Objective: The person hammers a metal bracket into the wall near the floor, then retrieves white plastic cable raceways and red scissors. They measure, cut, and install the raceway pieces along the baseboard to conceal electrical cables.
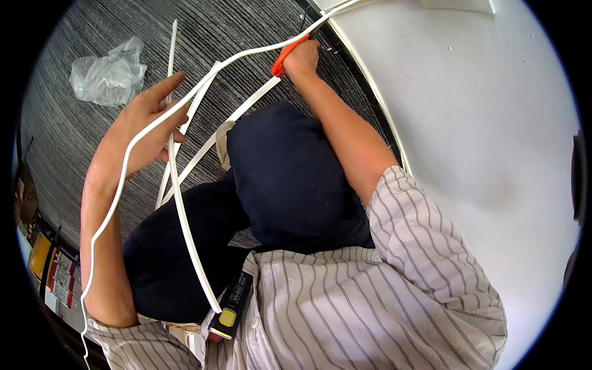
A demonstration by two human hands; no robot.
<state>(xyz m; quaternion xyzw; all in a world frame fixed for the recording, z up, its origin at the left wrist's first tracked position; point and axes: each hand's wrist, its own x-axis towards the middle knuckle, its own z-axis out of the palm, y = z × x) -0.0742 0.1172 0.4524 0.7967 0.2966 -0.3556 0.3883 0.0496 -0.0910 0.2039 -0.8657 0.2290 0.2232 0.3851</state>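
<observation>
My right hand (303, 58) grips an orange-handled cutting tool (286, 58), likely scissors, near the foot of the wall. Its dark blades are mostly hidden behind a white cable (249, 52). That cable runs from the wall's base across the front of my left hand (143, 125) and down along the left forearm. The left fingers are curled around a narrow white plastic strip (185, 222), with the index finger stretched out. Its lower end lies over my thigh and reaches my shirt front. Two more white strips (245, 106) (203, 95) lie on the carpet beyond my knees.
A crumpled clear plastic bag (108, 76) rests on the grey striped carpet (60, 152). The white wall (462, 115) stands close on the right, with a dark skirting (365, 88). A black work light (233, 303) hangs at my shirt front. Boxes (64, 277) stand at far left.
</observation>
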